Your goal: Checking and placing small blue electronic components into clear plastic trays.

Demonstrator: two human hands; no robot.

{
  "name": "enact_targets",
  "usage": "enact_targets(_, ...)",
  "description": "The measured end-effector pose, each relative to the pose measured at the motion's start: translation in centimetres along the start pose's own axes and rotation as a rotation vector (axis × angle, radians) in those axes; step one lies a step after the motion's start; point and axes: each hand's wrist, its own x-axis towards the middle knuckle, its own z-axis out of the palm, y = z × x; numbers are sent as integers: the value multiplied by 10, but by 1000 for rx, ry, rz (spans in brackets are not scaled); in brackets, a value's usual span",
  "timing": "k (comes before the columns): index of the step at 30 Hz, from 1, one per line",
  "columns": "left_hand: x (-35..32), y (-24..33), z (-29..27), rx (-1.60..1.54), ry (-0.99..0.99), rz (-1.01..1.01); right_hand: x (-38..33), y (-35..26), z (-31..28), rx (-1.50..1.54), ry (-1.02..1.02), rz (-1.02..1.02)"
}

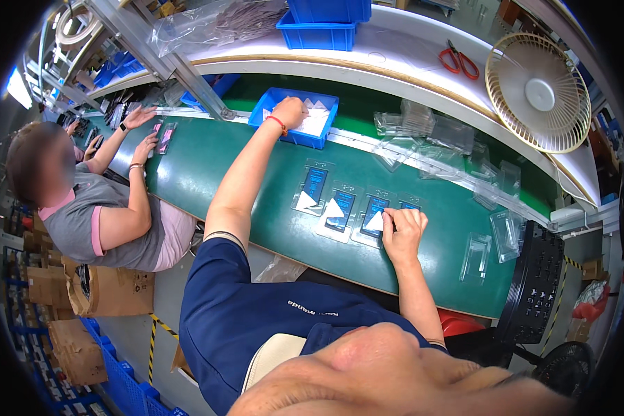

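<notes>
My left hand [290, 114] reaches into a blue bin [317, 141] that holds white triangular pieces [315, 120]. Its fingers are bent together among them; what they pinch, if anything, is hidden. Over the row of clear plastic blister trays on the bench, my right hand [406, 234] has its fingertips closed at the edge of a white triangle [376, 222]. That triangle overlaps a dark blue, phone-shaped flat item [376, 206] in its tray. Two trays to the left also carry white triangles [334, 209]. The rightmost dark item [410, 205] is partly covered by my right hand.
Empty clear trays [475, 258] lie to the right, with more piled [451, 133] behind. A black crate [537, 284] borders the green bench's right end. A fan [539, 93] and red-handled pliers [459, 61] are on the shelf. A co-worker [111, 215] sits at the left.
</notes>
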Motion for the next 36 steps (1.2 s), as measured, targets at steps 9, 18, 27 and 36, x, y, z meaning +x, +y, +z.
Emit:
enact_targets(9, -28, 14, -23, -204, 453, -97, -1, 1, -2, 20, 9, 0)
enact_targets(18, -95, 73, -38, -1013, 361, -58, 7, -4, -9, 198, -10, 98)
enact_targets(27, -197, 237, 55, -1375, 148, 132, -5, 18, -30, 703, -32, 481)
enact_targets(36, -232, 203, 63, -150, 487, -101, -18, 46, -43, -140, -210, -12)
